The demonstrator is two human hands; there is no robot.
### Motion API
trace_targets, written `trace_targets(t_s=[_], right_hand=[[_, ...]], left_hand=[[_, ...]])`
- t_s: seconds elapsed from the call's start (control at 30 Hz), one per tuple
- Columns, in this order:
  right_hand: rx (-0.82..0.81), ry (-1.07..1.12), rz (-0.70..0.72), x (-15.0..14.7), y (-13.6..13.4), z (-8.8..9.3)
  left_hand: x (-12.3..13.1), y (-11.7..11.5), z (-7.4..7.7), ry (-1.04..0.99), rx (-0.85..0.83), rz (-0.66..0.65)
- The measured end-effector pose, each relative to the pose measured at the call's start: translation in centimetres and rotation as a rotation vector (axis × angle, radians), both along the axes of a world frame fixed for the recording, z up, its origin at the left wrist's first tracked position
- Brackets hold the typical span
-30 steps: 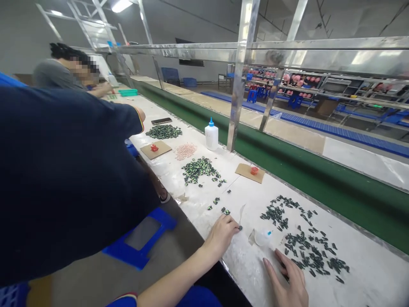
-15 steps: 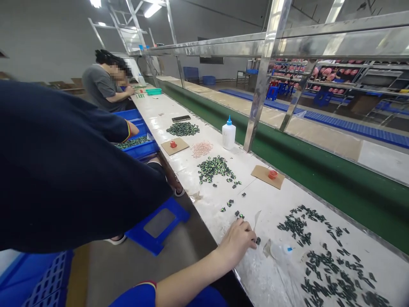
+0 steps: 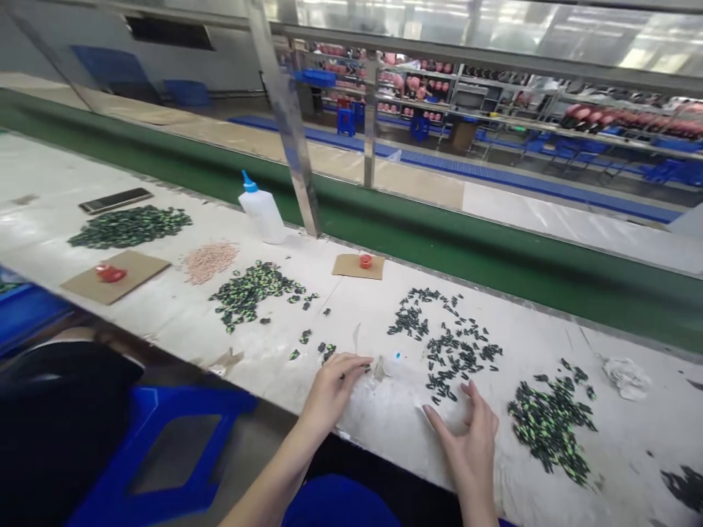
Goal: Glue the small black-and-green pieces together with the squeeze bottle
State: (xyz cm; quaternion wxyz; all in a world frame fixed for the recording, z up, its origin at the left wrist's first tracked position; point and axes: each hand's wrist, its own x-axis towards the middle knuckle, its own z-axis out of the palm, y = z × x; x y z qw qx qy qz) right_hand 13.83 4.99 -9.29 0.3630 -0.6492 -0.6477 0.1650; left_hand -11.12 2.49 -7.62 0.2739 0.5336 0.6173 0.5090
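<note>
My left hand [image 3: 331, 388] rests low over the near side of the white worktop, its index finger stretched to the right and the fingers apart. By its fingertips lies a small dark piece [image 3: 366, 368]; a few dark-and-green pieces [image 3: 328, 351] are just beyond the knuckles. My right hand [image 3: 471, 435] is open, thumb and fingers spread with nothing between them. Its fingertips are close to the near edge of a loose spread of small dark pieces [image 3: 455, 351]. Right of that hand sits a heap of dark-and-green pieces [image 3: 552, 421].
A white squeeze bottle [image 3: 264, 216] stands behind another dark-and-green heap [image 3: 253, 293] and tiny pink pieces [image 3: 210, 262]. Red caps rest on cardboard pieces [image 3: 343, 266] [image 3: 140, 274]. Crumpled tissue [image 3: 627, 378] lies right. A metal post [image 3: 288, 124] rises at the back; a blue stool [image 3: 148, 454] stands lower left.
The view has swung right, and the co-workers' upper bodies have left it. My right hand has come into view. My left hand stays near the same small dark piece, its fingers now more stretched.
</note>
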Motion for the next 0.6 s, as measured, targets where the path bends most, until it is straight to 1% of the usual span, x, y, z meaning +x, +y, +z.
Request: trace_targets(t_s=[0.17, 0.33, 0.47, 0.5, 0.57, 0.6], right_hand=[[0.019, 0.012, 0.111, -2.1, 0.2, 0.7], [0.026, 0.027, 0.249, -5.4, 1.8, 0.9], [0.068, 0.04, 0.359, -7.6, 3.2, 0.1], [0.08, 0.049, 0.365, -7.8, 3.5, -0.3], [0.101, 0.077, 0.364, -8.1, 4.3, -1.2], [0.104, 0.1, 0.357, -8.1, 4.6, -1.7]], left_hand=[[0.4, -0.5, 0.7, -0.011, -0.027, 0.031], [0.5, -0.4, 0.8, 0.004, -0.037, 0.042], [0.9, -0.6, 0.8, 0.019, -0.035, 0.113], [1.0, -0.6, 0.8, 0.018, -0.04, 0.112], [1.1, -0.4, 0.9, 0.046, -0.045, 0.169], [1.1, -0.2, 1.0, 0.031, -0.077, 0.18]])
